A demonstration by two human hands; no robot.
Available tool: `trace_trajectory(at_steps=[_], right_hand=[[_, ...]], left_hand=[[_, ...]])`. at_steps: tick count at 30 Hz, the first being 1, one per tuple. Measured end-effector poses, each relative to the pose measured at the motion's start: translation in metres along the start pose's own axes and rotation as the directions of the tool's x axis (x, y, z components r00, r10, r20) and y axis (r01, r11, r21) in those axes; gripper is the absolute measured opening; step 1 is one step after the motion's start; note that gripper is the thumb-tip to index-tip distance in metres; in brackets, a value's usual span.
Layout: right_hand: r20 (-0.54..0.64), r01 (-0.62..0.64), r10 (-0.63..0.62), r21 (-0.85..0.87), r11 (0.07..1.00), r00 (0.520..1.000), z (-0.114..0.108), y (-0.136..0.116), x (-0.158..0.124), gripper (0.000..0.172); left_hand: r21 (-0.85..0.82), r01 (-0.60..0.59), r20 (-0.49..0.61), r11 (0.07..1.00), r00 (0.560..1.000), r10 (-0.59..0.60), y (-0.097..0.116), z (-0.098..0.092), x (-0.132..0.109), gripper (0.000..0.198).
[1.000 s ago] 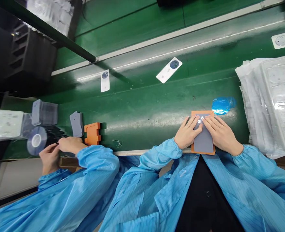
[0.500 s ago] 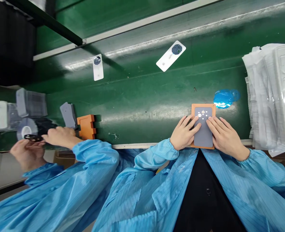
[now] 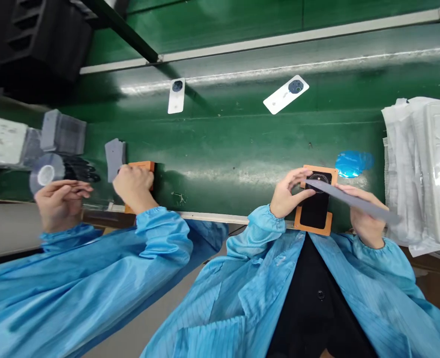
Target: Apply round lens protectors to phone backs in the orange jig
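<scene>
An orange fixture [image 3: 322,227] lies at the table's front edge, with a black phone-shaped panel [image 3: 313,211] set in it. A thin grey phone-shaped plate [image 3: 354,200], blurred by motion, is tilted up above the fixture's right side. My right hand [image 3: 367,216] holds this plate from underneath, its fingers partly hidden. At the fixture's upper left, my left hand [image 3: 285,194] has thumb and fingers apart around the plate's left end. Whether it touches the plate, I cannot tell. A crumpled blue film [image 3: 353,164] lies right of the fixture.
Two white phone back covers [image 3: 175,97] [image 3: 285,95] lie farther back. White packaging and trays [image 3: 410,169] are stacked at right. At left, a co-worker's hands [image 3: 134,186] are by another orange fixture [image 3: 145,165], grey plates [image 3: 114,156] and a tape roll [image 3: 47,174].
The grey plate has come up off the fixture and swung right in my right hand, uncovering the black panel. My left hand has drawn slightly off. The co-worker's right hand moved to their fixture.
</scene>
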State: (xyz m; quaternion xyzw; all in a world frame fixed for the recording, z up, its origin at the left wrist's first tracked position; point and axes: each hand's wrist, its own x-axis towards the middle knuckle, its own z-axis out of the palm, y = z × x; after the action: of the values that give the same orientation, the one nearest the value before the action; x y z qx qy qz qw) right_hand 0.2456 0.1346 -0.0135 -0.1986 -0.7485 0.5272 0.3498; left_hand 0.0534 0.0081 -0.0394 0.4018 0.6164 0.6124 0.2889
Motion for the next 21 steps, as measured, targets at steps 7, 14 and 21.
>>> trace_trajectory(at_steps=[7, 14, 21], right_hand=[[0.138, -0.165, 0.135, 0.231, 0.959, 0.981, 0.002, 0.045, 0.004, 0.043], [0.191, -0.463, 0.486, 0.707, 0.534, 0.853, 0.010, 0.045, 0.001, 0.022], [0.014, -0.364, 0.519, 0.728, 0.581, 0.855, 0.013, 0.021, 0.019, 0.027]], left_hand=[[0.011, -0.300, -0.204, 0.954, 0.933, 0.295, 0.050, 0.036, 0.011, 0.016], [0.256, -0.491, -0.175, 0.833, 0.824, 0.539, 0.065, 0.052, 0.018, 0.014], [0.275, -0.357, -0.177, 0.893, 0.894, 0.412, 0.054, 0.043, 0.025, 0.019]])
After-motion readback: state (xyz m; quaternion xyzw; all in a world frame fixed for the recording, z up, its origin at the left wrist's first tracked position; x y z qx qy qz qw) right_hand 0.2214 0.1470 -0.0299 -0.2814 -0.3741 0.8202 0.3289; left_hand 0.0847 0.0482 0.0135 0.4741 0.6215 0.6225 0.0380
